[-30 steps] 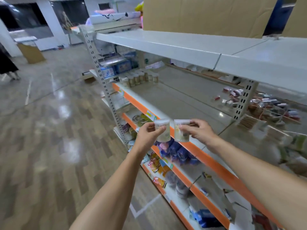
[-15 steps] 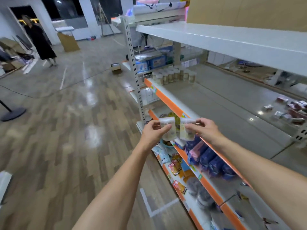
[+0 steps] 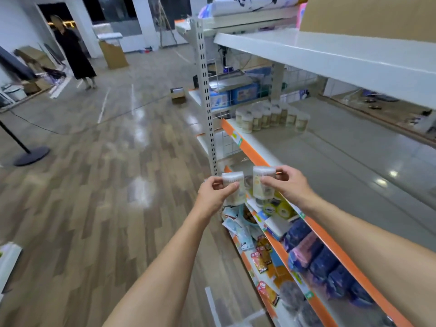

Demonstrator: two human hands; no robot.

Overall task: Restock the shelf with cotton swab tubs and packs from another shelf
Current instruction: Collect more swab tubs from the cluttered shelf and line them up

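My left hand [image 3: 215,193] grips a small clear cotton swab tub [image 3: 234,188] with a white lid. My right hand [image 3: 286,185] grips a second, matching tub [image 3: 263,182]. Both tubs are held side by side in the air just in front of the orange edge of the grey shelf [image 3: 342,161]. At the far left end of that shelf stands a cluster of several identical tubs [image 3: 271,118]. Most of the shelf surface between my hands and that cluster is bare.
A perforated upright post [image 3: 205,97] marks the shelf's end. Lower shelves [image 3: 306,260] hold blue and pink packs, snack bags and tape rolls. A white shelf [image 3: 330,55] runs overhead. A person in black [image 3: 74,53] stands far left, and a stanchion base [image 3: 30,155] sits on the wooden floor.
The view has swung left along the aisle and the tub cluster is now closer. Both hands still hold their tubs side by side, now nearer the shelf's end post.
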